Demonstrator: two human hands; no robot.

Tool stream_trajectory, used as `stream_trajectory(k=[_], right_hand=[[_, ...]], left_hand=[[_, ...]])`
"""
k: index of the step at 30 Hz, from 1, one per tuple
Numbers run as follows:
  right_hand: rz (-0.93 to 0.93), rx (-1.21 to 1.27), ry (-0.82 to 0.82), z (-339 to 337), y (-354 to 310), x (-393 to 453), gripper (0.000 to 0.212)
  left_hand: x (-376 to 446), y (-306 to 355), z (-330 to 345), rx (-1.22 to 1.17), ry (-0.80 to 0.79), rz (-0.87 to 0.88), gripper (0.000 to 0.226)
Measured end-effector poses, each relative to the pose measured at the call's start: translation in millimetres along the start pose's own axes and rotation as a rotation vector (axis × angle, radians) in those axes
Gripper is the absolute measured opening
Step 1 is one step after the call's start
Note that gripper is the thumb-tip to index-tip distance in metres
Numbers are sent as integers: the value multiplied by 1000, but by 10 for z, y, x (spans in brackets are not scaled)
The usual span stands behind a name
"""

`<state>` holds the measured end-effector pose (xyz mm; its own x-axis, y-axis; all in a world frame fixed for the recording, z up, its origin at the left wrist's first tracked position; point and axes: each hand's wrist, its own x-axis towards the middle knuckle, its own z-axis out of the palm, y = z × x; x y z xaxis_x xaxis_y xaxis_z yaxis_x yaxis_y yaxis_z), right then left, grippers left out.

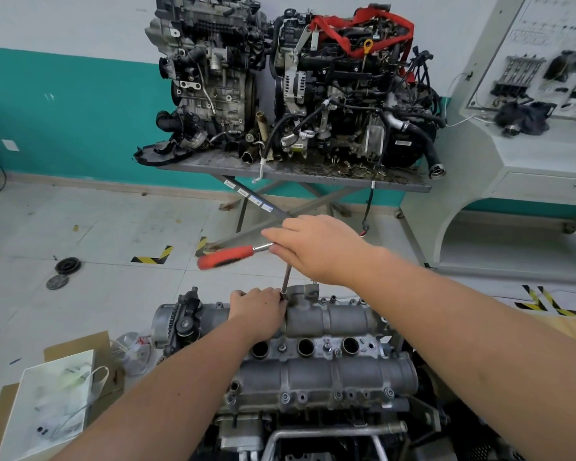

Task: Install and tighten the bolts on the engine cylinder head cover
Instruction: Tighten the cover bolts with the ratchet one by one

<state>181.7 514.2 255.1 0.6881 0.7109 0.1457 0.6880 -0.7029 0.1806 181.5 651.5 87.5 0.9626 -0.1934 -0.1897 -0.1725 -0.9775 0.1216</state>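
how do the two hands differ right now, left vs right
The left hand is low on the cylinder head cover, its fingers at the socket end of the extension bar. The right hand is raised, covering the head of the red-handled ratchet. Both steady the same tool.

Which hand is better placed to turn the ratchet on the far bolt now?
Probably the right hand: it already rests on the ratchet head, above the extension. The left hand is low on the cover, steadying the socket end.
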Motion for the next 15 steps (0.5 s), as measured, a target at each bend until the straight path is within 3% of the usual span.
stream_trajectory(k=[3, 7, 9, 11, 13, 15], right_hand=[[302, 343, -63, -47, -194, 169, 33], [733, 1448, -80, -63, -285, 250, 18], [828, 1962, 66, -13, -333, 234, 20], [920, 2310, 344, 111, -388, 235, 24], [973, 2449, 668, 238, -404, 234, 35], [920, 2297, 818, 330, -466, 190, 32]], left_hand=[[16, -8, 26, -2, 7, 1, 35], [-1, -8, 42, -15, 38, -24, 35], [-5, -15, 57, -6, 66, -14, 34], [-5, -10, 58, -23, 80, -8, 32], [-5, 1, 40, -46, 79, -19, 31], [-24, 13, 13, -50, 79, -33, 25]])
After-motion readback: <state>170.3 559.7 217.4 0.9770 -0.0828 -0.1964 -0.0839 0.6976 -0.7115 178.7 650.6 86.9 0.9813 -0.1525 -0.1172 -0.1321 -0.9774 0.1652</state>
